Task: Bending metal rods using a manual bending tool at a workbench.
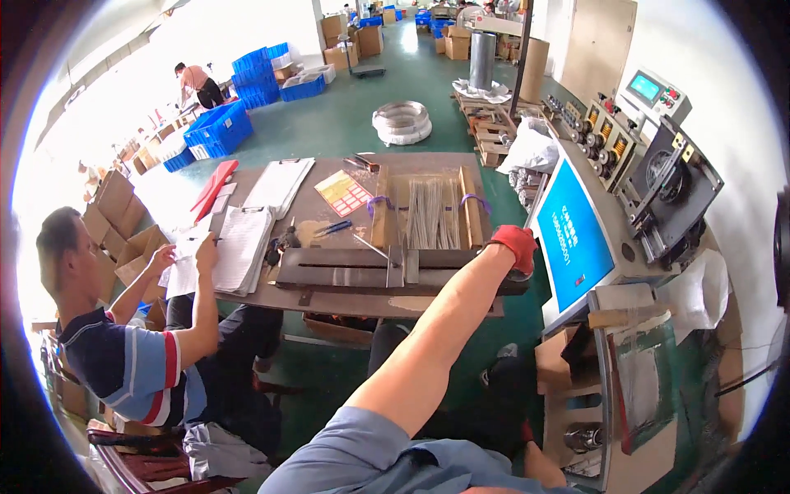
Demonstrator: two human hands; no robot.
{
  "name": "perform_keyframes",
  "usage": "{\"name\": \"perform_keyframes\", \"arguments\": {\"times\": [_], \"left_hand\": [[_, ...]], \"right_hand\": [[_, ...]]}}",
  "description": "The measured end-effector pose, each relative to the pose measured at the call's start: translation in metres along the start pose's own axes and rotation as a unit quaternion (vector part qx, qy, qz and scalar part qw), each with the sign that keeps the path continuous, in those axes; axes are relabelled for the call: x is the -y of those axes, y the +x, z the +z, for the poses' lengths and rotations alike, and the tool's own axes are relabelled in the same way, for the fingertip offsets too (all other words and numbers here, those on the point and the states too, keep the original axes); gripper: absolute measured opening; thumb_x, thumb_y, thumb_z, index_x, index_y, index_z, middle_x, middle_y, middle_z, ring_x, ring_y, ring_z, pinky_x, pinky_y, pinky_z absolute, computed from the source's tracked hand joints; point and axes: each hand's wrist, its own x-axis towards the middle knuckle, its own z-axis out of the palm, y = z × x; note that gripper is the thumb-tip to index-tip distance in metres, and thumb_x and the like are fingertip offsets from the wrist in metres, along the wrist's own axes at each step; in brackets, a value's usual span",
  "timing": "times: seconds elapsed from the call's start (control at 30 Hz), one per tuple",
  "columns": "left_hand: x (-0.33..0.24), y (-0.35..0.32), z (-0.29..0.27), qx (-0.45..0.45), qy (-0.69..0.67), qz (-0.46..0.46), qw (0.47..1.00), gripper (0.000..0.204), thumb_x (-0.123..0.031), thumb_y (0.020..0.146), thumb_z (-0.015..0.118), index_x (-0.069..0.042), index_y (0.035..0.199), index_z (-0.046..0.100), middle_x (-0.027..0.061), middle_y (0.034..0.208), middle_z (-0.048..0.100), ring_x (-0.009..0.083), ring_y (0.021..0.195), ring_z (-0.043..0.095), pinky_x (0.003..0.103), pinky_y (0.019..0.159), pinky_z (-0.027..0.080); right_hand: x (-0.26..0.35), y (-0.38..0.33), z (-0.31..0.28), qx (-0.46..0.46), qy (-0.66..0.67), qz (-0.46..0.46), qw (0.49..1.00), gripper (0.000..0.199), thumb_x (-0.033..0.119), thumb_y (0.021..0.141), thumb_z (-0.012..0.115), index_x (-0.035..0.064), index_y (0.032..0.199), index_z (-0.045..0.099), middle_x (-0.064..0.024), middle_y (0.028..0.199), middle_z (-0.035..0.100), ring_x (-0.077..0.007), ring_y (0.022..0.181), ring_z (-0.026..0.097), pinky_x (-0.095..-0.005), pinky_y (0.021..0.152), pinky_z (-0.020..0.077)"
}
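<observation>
Workshop with green floor [346, 123], white walls [724, 74], bright daylight washing out the left side, stacks of blue crates [218, 128] and cardboard boxes [350, 37] at the back, brown worktable [329, 300] in the middle, beige door [601, 37] on the right

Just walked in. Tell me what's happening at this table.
The person wearing the camera stretches one arm out to the far right end of the work table, the hand in a red glove resting at the end of a long metal jig. Which hand it is cannot be told. Behind the jig sits a wooden tray of thin metal rods. On the left, a seated co-worker in a striped shirt handles papers.
</observation>
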Motion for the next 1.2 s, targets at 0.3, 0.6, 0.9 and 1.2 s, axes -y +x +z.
{"name": "perform_keyframes", "arguments": {"times": [0.3, 0.6, 0.9, 1.2], "left_hand": [[0.009, 0.020, 0.016, -0.015, -0.065, 0.025, 0.997, 0.047, -0.035, 0.062, 0.070, -0.022, 0.108, 0.069, 0.0065, 0.119, 0.062, 0.0329, 0.100, 0.064, 0.045, 0.082, 0.054], [0.003, -0.003, -0.005, -0.029, -0.110, 0.010, 0.993, 0.063, -0.029, 0.066, 0.068, -0.030, 0.128, 0.057, 0.0066, 0.119, 0.063, 0.0315, 0.105, 0.062, 0.042, 0.088, 0.051], [-0.001, 0.012, 0.015, -0.045, -0.039, -0.052, 0.997, 0.041, -0.026, 0.069, 0.061, -0.017, 0.109, 0.067, 0.0123, 0.104, 0.068, 0.0346, 0.096, 0.065, 0.045, 0.082, 0.054], [0.040, -0.018, 0.018, -0.172, 0.061, -0.082, 0.980, 0.026, -0.036, 0.075, 0.056, -0.012, 0.081, 0.067, 0.0162, 0.082, 0.068, 0.0357, 0.078, 0.067, 0.046, 0.067, 0.054]], "right_hand": [[0.010, 0.009, -0.041, 0.212, -0.214, 0.184, 0.935, 0.055, 0.044, 0.072, 0.069, 0.0109, 0.115, 0.062, -0.0156, 0.112, 0.064, -0.0334, 0.098, 0.063, -0.0469, 0.085, 0.0515], [-0.018, 0.024, -0.053, 0.182, -0.460, -0.178, 0.850, 0.040, 0.043, 0.079, 0.060, 0.0146, 0.106, 0.067, -0.0132, 0.107, 0.065, -0.0305, 0.106, 0.059, -0.0441, 0.087, 0.0506], [0.101, 0.007, -0.102, 0.119, -0.229, 0.104, 0.960, 0.035, 0.036, 0.081, 0.061, 0.0116, 0.104, 0.068, -0.0145, 0.107, 0.065, -0.0319, 0.096, 0.063, -0.0433, 0.077, 0.0525], [0.245, 0.023, -0.157, -0.053, 0.102, 0.210, 0.971, 0.041, 0.036, 0.080, 0.067, 0.0022, 0.104, 0.065, -0.0232, 0.104, 0.064, -0.0410, 0.093, 0.062, -0.0459, 0.079, 0.0481]]}}
